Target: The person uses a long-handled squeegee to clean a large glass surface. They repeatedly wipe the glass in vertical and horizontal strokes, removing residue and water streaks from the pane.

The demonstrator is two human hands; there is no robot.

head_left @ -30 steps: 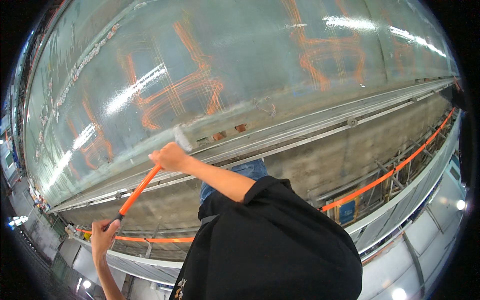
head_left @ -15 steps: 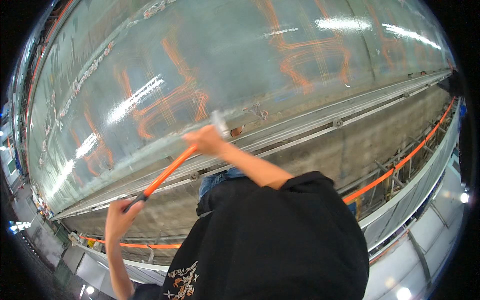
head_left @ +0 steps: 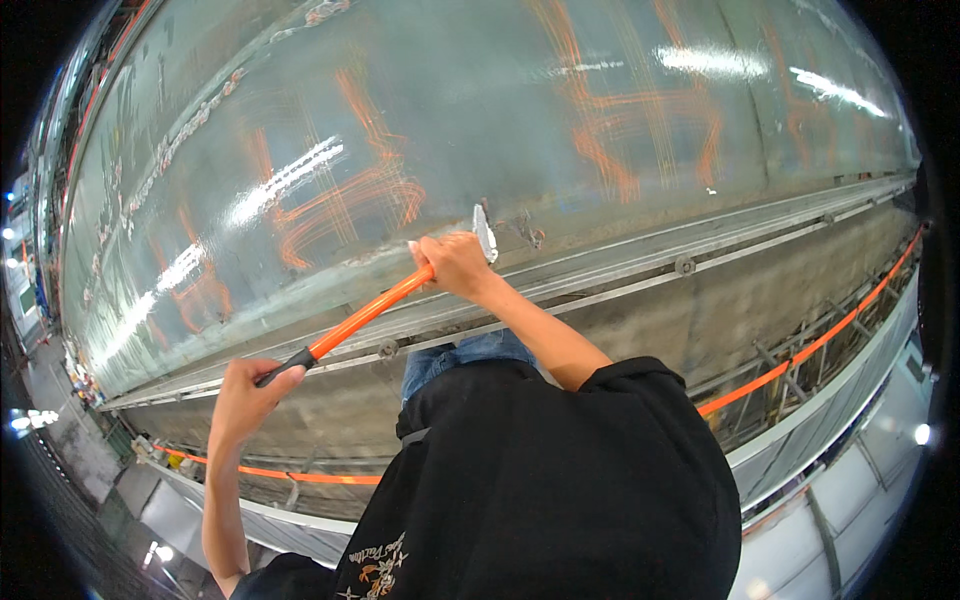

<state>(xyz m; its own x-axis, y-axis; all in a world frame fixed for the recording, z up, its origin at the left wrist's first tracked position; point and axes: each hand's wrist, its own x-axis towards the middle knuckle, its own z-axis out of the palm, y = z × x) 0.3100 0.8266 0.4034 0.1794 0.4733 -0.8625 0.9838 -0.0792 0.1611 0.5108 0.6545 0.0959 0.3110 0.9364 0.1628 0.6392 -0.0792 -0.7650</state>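
Note:
Both my hands hold a long orange-handled tool that looks like a scraper, slanting up from lower left. My left hand grips its black end. Higher up, my right hand wraps round the handle close to the pale, blade-like metal head. That head is over the lower border of a large, smooth grey-green surface, beside a small dark scuffed patch. Whether the blade touches the surface I cannot tell. My right fingers hide part of where head and handle join.
Orange marks and bright reflections cover the grey-green surface. A metal rail with round fittings runs along its near edge, above a brownish concrete-like strip. Behind me curve an orange bar and a pale barrier.
My right hand and the tool's head have moved to the right and slightly up. My left hand has risen a little with the black end. The view has shifted slightly.

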